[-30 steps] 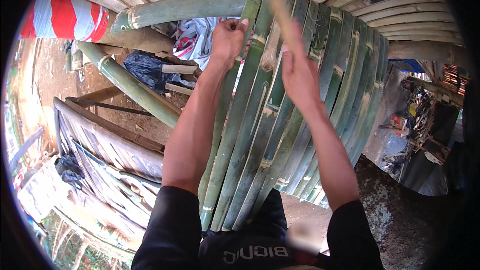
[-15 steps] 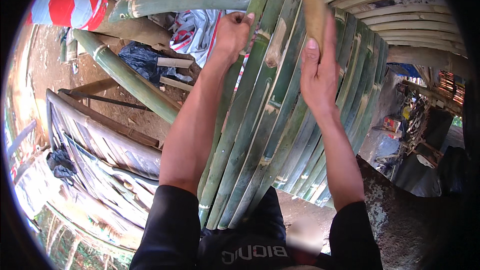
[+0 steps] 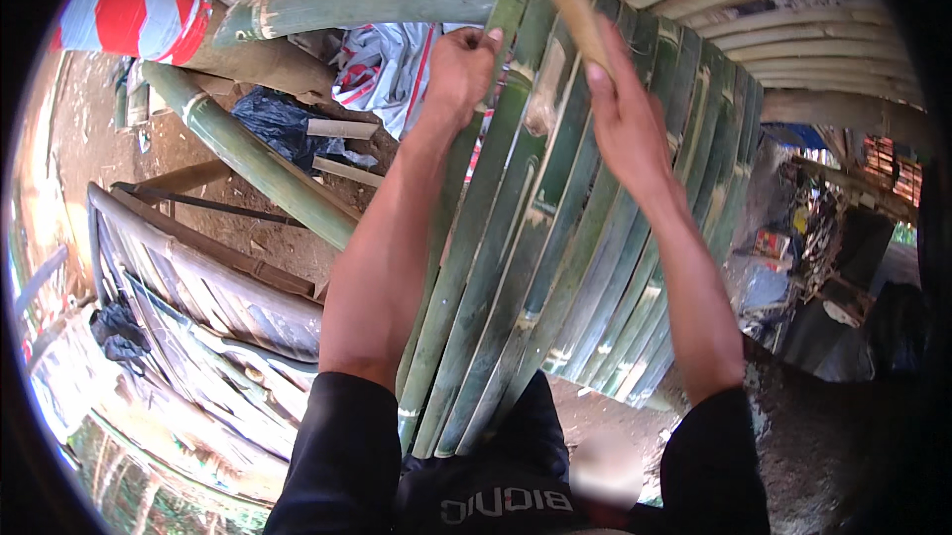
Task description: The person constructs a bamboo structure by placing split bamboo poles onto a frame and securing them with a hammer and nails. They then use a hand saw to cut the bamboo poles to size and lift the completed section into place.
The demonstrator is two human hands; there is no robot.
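A row of split green bamboo slats (image 3: 493,228) lies side by side before me, running from the far frame back toward my lap. My left hand (image 3: 464,77) grips the far part of the leftmost bamboo slat (image 3: 509,7), its thumb on the upper face and its fingers curled round the edge. Above the slats, my right hand (image 3: 631,133) is closed round the wooden handle of a hammer (image 3: 575,14). The hammer leans to the left, and its head is blurred and cut off at the top edge.
A green bamboo pole (image 3: 367,1) runs left from the slats' far end; another bamboo pole (image 3: 248,153) slants below it. Pale crumpled sheeting (image 3: 382,74) and a black plastic bag (image 3: 268,123) lie to the left. Pale bamboo slats (image 3: 783,24) line the far right.
The hammer has tipped to the left, and its blurred head has come into view at the top edge. My right forearm has shifted slightly; my left hand keeps its grip.
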